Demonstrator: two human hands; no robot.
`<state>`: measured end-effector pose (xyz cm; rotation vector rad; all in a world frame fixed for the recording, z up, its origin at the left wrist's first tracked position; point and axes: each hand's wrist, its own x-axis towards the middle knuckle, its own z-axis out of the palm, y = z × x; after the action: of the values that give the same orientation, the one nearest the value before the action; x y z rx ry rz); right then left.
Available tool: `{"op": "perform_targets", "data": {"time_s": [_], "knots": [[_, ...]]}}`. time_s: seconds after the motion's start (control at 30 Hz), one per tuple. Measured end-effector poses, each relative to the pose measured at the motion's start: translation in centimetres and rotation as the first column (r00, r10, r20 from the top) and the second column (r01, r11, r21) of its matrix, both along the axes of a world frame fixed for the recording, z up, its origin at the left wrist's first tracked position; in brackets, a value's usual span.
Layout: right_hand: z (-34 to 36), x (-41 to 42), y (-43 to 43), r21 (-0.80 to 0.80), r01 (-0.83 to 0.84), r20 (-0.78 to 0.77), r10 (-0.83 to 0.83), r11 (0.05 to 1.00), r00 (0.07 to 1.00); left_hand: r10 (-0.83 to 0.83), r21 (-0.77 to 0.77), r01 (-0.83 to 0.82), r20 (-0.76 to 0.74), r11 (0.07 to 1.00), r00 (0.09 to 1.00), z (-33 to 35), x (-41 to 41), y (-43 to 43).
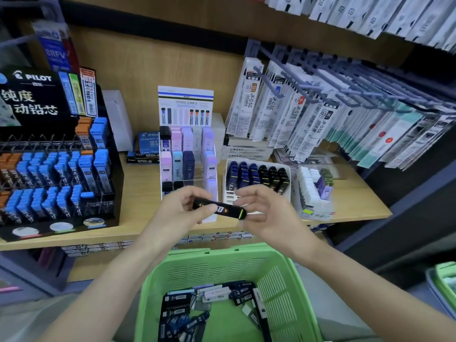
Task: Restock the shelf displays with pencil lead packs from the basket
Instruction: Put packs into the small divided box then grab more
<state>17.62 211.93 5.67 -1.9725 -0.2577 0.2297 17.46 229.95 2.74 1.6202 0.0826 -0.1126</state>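
- Bright, even indoor light comes from above; the shelf (pixel 138 191) shows only soft shadows, darkest beneath its front edge.
- Wide-angle distortion bows the shelf's front edge and stretches both forearms (pixel 111 292).
- Hanging refill packs (pixel 370 114) above the shelf's right end are smeared by blur.
- The left hand (pixel 180 213), right hand (pixel 266 213) and pencil lead pack (pixel 229 210) look slightly soft.

Hands in view: two, the left hand (pixel 180 211) and the right hand (pixel 261 211).

Black lead pack (pixel 219 209) at centre frame: one.

Green baskets: two, the near basket (pixel 222 270) at lower centre and the second basket (pixel 444 275), cut off by the lower right edge.

Loose packs (pixel 177 314) inside the near basket: too overlapped to count.

White tray (pixel 229 197) right of centre: six columns, three navy and three black.

Upright sample packs (pixel 76 95) at upper left: three.
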Motion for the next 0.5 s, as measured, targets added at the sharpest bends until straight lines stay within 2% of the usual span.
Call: {"op": "perform_targets", "data": {"time_s": [0.13, 0.27, 0.4, 0.5], "knots": [[-0.5, -0.6, -1.7, -0.087, 0.026, -0.035, -0.029, 0.996, 0.999, -0.019, 0.046, 0.016, 0.067, 0.999, 0.998, -0.5, -0.3, -1.9], [-1.1, -0.5, -4.3, -0.075, 0.144, -0.106, -0.151, 0.987, 0.983, -0.087, 0.3, 0.036, 0.157, 0.953, 0.984, -1.9, -0.8, -4.4], [-1.9, -0.4, -7.3, -0.098, 0.201, -0.122, -0.212, 0.975, 0.97, -0.216, 0.446, 0.12, 0.169, 0.887, 0.962, -3.3, -1.1, -7.1], [-2.8, -0.4, -9.2, -0.112, 0.215, -0.155, -0.231, 0.97, 0.96, -0.267, 0.501, 0.149, 0.174, 0.853, 0.948, -3.7, -0.6, -8.9]]}}
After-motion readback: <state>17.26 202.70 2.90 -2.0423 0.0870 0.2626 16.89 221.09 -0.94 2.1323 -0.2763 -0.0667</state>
